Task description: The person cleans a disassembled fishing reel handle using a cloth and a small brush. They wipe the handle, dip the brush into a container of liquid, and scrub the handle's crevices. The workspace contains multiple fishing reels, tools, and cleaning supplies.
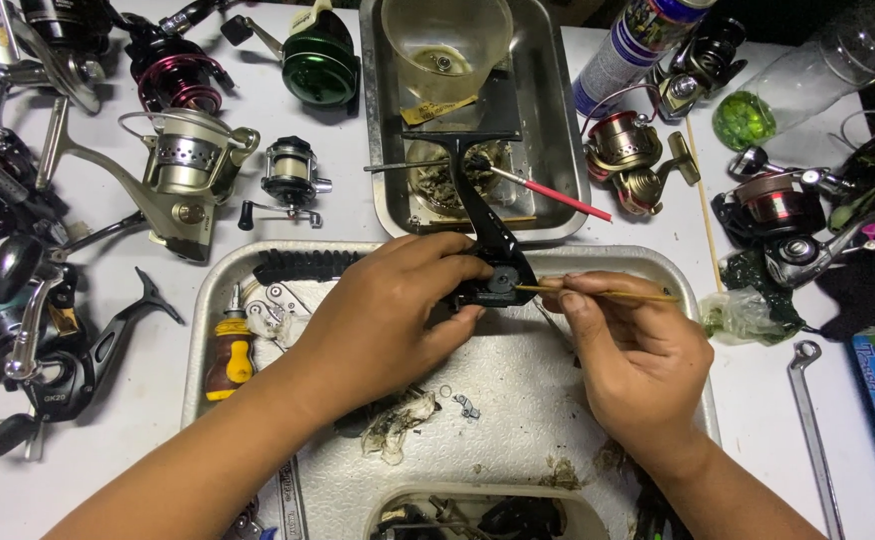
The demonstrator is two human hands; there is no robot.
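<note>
My left hand [388, 315] grips a black fishing reel body [488, 235] over a metal tray [658, 275]; the reel's stem points away from me. My right hand [633, 355] pinches a thin wooden stick [638, 294], whose tip touches the round opening on the reel's side. Both hands hover above the tray's middle.
A second metal tray [558, 110] behind holds a plastic cup [446, 45] and a red-handled brush [558, 198]. Several fishing reels [188, 165] lie on the white table at left and right. A yellow screwdriver [230, 350], a spray can [628, 45] and a wrench [813, 420] lie nearby.
</note>
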